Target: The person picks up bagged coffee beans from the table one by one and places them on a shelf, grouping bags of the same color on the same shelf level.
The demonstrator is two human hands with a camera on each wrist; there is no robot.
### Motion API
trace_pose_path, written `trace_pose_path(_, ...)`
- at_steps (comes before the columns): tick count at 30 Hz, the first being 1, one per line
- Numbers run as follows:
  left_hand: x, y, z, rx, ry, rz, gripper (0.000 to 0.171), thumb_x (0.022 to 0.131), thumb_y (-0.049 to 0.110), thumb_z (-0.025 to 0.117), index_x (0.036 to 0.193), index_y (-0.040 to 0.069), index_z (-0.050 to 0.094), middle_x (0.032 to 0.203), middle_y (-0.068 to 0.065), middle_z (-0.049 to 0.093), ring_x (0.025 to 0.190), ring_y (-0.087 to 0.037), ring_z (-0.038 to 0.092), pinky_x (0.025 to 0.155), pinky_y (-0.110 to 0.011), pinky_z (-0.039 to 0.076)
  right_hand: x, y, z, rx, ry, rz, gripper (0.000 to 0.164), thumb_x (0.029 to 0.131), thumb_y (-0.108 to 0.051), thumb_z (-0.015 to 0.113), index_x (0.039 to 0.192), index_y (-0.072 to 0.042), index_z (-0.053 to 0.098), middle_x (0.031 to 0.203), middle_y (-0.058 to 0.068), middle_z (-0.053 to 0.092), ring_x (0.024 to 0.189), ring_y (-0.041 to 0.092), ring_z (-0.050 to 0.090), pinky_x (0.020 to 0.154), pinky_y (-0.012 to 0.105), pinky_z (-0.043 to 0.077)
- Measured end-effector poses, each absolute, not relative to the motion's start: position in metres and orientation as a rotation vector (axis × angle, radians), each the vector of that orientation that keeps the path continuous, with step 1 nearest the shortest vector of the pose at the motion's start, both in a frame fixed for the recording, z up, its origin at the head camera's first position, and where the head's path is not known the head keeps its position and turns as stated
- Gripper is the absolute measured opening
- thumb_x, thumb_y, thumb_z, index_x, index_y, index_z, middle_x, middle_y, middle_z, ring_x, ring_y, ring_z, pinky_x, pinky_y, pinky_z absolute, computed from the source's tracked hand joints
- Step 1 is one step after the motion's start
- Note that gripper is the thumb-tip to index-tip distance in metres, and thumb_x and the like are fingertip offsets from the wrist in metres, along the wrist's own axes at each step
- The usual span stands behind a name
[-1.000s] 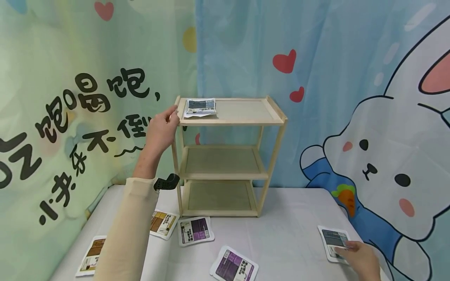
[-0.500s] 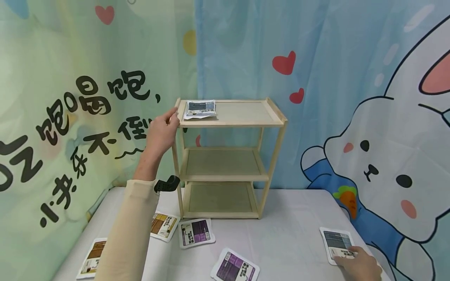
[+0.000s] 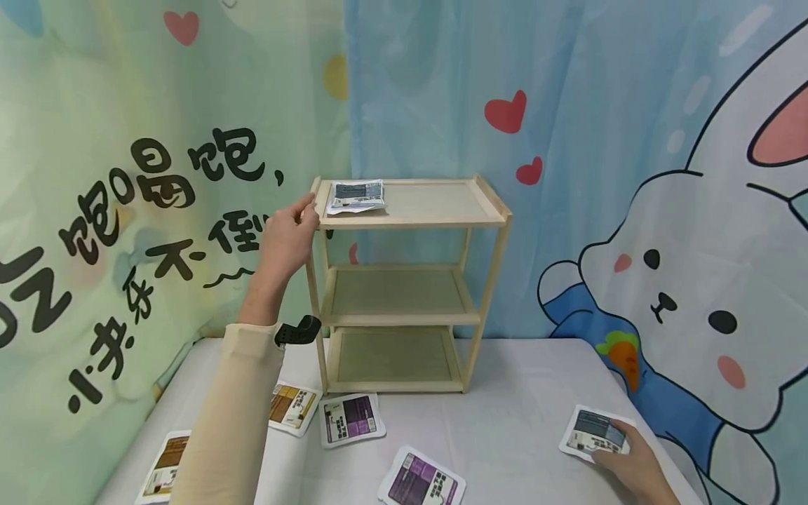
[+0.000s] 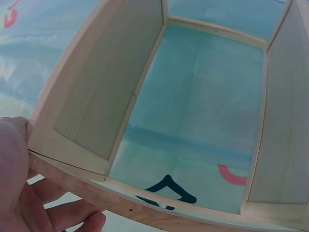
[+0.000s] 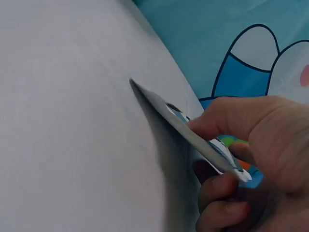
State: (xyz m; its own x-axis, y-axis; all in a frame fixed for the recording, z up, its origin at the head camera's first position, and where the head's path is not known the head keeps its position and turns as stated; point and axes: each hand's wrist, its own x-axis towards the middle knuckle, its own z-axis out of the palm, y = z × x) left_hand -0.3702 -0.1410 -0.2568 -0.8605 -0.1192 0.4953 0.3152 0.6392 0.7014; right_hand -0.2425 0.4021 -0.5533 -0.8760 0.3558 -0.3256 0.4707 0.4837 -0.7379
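Note:
My left hand [image 3: 287,235] grips the upper left corner of a three-tier wooden shelf [image 3: 413,226]; in the left wrist view its fingers [image 4: 72,212] curl round the wooden post. A flat packet with a dark blue-grey label [image 3: 356,196] lies on the left of the top tier. At the right side of the table, my right hand [image 3: 637,463] pinches a white packet with a similar dark label [image 3: 593,431] between thumb and fingers. The right wrist view shows this packet [image 5: 178,125] edge-on, tilted up over the white cloth.
Two purple-labelled packets, one [image 3: 351,419] by the shelf's front foot and another [image 3: 423,480] nearer me, lie on the white table [image 3: 505,414]. Two brown-labelled packets, one [image 3: 294,407] beside the shelf and another [image 3: 165,468] at the far left, flank my left sleeve. Printed curtains hang behind.
My right hand has taken the dark-labelled packet up from the table, tilting it and shifting it slightly left. The left hand keeps its hold on the shelf.

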Motion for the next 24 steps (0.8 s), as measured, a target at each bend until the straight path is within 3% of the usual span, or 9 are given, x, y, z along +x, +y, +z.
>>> trace_pose_path(6, -0.371, -0.142, -0.256, -0.173, -2.329, -1.143, 0.050, 0.099, 0.034, 0.036, 0.144, 0.016, 0.050, 0.072, -0.006, 0.056, 0.049, -0.016, 0.032, 0.045, -0.029, 0.029, -0.255, 0.388, -0.555, 0.909, 2.704, -1.331, 0.065, 0.092, -0.022, 0.058, 0.145, 0.004, 0.032, 0.142, 0.037, 0.024, 0.126, 0.054, 0.026, 0.103, 0.064, 0.024)
trace_pose_path(8, -0.372, -0.143, -0.257, -0.168, -2.329, -1.145, 0.050, 0.099, 0.034, 0.037, 0.144, 0.016, 0.050, 0.068, -0.006, 0.052, 0.049, -0.016, 0.033, 0.045, -0.029, 0.029, -0.256, 0.383, -0.553, 0.965, 2.753, -1.319, 0.062, 0.093, -0.028, 0.057, 0.141, 0.005, 0.038, 0.140, 0.037, 0.030, 0.125, 0.054, 0.030, 0.102, 0.063, 0.026)
trace_pose_path(15, -0.372, -0.142, -0.261, -0.156, -2.331, -1.160, 0.050, 0.099, 0.034, 0.036, 0.144, 0.017, 0.050, 0.072, -0.006, 0.056, 0.054, -0.018, 0.042, 0.048, -0.029, 0.032, -0.255, 0.375, -0.538, 0.985, 2.781, -1.351, 0.071, 0.089, -0.044, 0.066, 0.138, 0.003, 0.046, 0.140, 0.037, 0.033, 0.122, 0.052, 0.032, 0.099, 0.062, 0.031)
trace_pose_path(19, -0.372, -0.141, -0.260, -0.149, -2.326, -1.154, 0.051, 0.099, 0.034, 0.035, 0.144, 0.017, 0.050, 0.072, -0.007, 0.056, 0.054, -0.018, 0.042, 0.047, -0.029, 0.032, -0.253, 0.370, -0.516, 0.901, 2.758, -1.388, 0.076, 0.087, -0.048, 0.067, 0.140, 0.002, 0.045, 0.141, 0.036, 0.031, 0.111, 0.047, 0.039, 0.078, 0.050, 0.046)
trace_pose_path(22, -0.373, -0.142, -0.260, -0.151, -2.325, -1.149, 0.051, 0.099, 0.034, 0.035, 0.144, 0.016, 0.050, 0.070, -0.007, 0.052, 0.051, -0.018, 0.037, 0.046, -0.029, 0.031, -0.252, 0.367, -0.501, 0.831, 2.751, -1.388, 0.078, 0.086, -0.049, 0.068, 0.141, 0.001, 0.044, 0.139, 0.035, 0.031, 0.100, 0.042, 0.043, 0.063, 0.037, 0.044)
trace_pose_path(24, -0.373, -0.142, -0.260, -0.153, -2.327, -1.148, 0.050, 0.099, 0.034, 0.035, 0.144, 0.016, 0.050, 0.069, -0.007, 0.050, 0.051, -0.017, 0.034, 0.047, -0.029, 0.030, -0.252, 0.365, -0.494, 0.792, 2.741, -1.383, 0.081, 0.085, -0.051, 0.068, 0.142, 0.001, 0.043, 0.140, 0.036, 0.029, 0.100, 0.042, 0.042, 0.062, 0.035, 0.043)
